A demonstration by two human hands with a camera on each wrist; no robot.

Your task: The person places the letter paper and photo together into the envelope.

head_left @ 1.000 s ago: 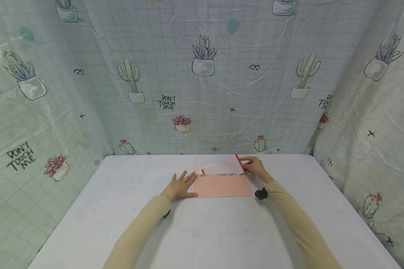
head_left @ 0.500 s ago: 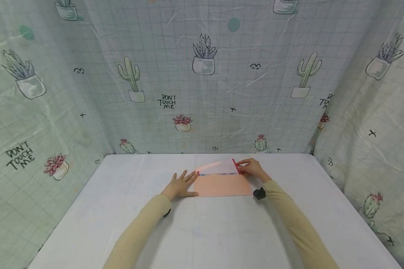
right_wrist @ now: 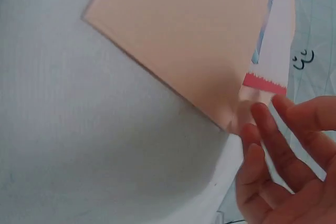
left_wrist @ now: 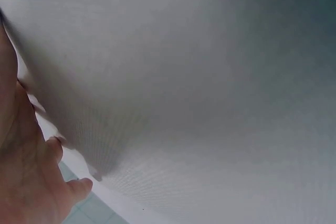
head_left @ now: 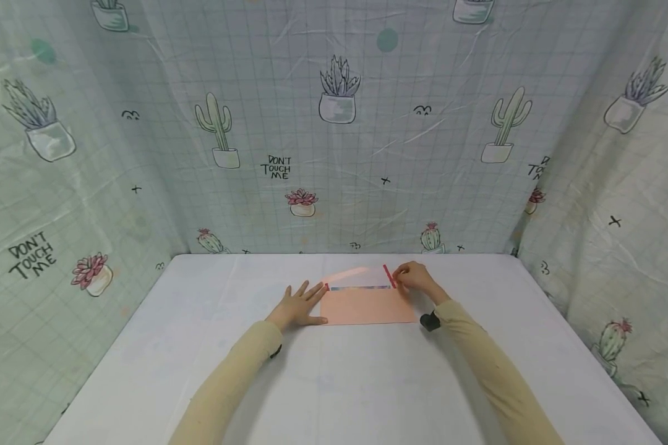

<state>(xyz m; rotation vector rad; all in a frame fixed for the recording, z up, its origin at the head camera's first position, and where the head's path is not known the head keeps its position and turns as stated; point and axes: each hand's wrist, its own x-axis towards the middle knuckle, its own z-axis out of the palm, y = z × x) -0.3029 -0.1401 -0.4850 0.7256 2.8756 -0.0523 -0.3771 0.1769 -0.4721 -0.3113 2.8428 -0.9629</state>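
Observation:
A peach paper folder [head_left: 367, 306] lies on the table, its front panel flat and a peach strip showing behind. Between them is a white sheet [head_left: 362, 279] with a bluish printed band and a red strip [head_left: 389, 276] with one jagged edge at the right end. My left hand [head_left: 297, 308] rests with spread fingers on the folder's left edge; the left wrist view shows only part of that hand [left_wrist: 31, 166]. At the red strip, my right hand [head_left: 416, 275] has loosely bent fingers. In the right wrist view, its fingertips [right_wrist: 258, 109] touch the paper beside the strip.
A white table [head_left: 334, 383] spreads around the folder. Behind and at both sides hangs a cactus-print curtain [head_left: 339, 154]. A dark device [head_left: 430, 321] sits at the right wrist.
The white sheet and red strip have slid left within the folder, carried by my right hand. That hand has since loosened its pinch on the strip. My left hand has stayed put.

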